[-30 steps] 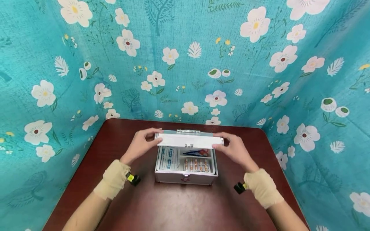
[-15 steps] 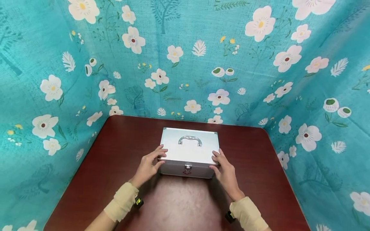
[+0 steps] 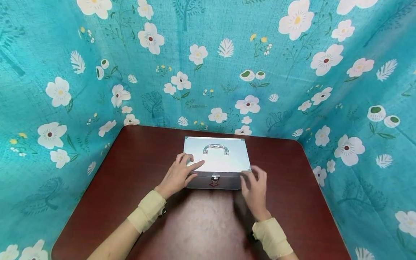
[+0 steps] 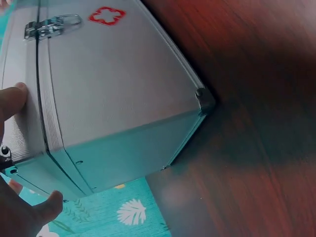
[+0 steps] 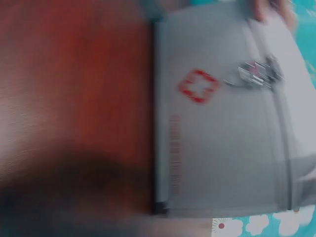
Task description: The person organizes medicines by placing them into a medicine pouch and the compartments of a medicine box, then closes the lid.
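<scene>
A silver first-aid box point(image 3: 224, 162) sits on the table with its lid down. A metal carrying handle point(image 3: 216, 146) stands on top, and a red cross emblem point(image 5: 199, 86) marks the front below a metal latch point(image 4: 49, 28). My left hand point(image 3: 177, 174) rests at the box's front left corner, fingers over the lid and thumb by the front side. At the front right corner is my right hand point(image 3: 255, 189), blurred, its fingers loosely bent beside the lid edge. The latch's wire loop hangs over the lower half of the box. The contents are hidden under the lid.
A dark red-brown table point(image 3: 146, 155) carries the box toward its back edge. Teal floral cloth point(image 3: 208, 72) hangs behind the table and along both sides. Beige wraps point(image 3: 147, 211) cover both wrists.
The raised lid has come down over the scissors, blister pack and packets inside. Both hands moved down with it; since then the left hand has shifted farther onto the lid.
</scene>
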A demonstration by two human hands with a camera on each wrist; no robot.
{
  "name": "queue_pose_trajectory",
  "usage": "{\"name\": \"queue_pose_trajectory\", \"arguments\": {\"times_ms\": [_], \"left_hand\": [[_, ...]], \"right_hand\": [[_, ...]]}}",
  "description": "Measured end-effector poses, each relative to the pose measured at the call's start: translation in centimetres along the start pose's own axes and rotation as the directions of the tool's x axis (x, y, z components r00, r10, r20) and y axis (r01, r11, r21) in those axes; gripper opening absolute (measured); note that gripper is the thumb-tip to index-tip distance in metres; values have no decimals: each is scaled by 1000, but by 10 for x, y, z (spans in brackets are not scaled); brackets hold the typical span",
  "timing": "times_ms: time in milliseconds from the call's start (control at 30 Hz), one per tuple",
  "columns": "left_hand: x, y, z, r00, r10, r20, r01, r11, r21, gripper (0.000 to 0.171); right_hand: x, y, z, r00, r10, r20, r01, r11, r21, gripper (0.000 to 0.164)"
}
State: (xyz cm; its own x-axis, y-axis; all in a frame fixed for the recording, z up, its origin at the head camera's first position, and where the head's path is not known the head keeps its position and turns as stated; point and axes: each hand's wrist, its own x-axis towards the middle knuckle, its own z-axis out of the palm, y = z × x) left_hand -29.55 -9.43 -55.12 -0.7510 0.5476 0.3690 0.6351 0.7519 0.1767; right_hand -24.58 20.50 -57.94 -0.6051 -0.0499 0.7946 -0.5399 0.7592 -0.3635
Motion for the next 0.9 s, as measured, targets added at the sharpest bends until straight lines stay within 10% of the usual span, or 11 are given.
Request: {"name": "queue_pose_trajectory", "arguments": {"times_ms": [100,167,233,300,400,467,700,900], "left_hand": [[2,-2,-1,999,-21,-26,20,1000,-20,51],[4,-3,-2,999,-23,-44,22,999,-24,51],[6,-3,-2,998,-14,-54,12,999,-37,50],[7,-1,-1,999,-2,-53,0,999,-51,50],[7,0,2,999,12,-46,-15,998,-66,51],[6,1,4,999,12,-50,-15,997,-70,51],[3,3,5,998,10,-61,-16,996,-88,51],[-1,0,5,999,-18,-42,14,995,-96,50]], "right_hand": [[-16,-14,13,998,-8,57,4,997,74,18],[-24,-22,25,963,149,226,-190,966,173,18],[-29,-27,36,828,374,417,-503,824,261,23],[-29,-31,46,634,551,543,-755,592,281,28],[-26,-35,54,457,620,638,-889,344,303,34],[-25,-37,58,425,625,655,-905,302,300,34],[-24,-41,59,416,631,655,-907,241,344,24],[-15,-52,52,371,613,697,-915,112,389,21]]}}
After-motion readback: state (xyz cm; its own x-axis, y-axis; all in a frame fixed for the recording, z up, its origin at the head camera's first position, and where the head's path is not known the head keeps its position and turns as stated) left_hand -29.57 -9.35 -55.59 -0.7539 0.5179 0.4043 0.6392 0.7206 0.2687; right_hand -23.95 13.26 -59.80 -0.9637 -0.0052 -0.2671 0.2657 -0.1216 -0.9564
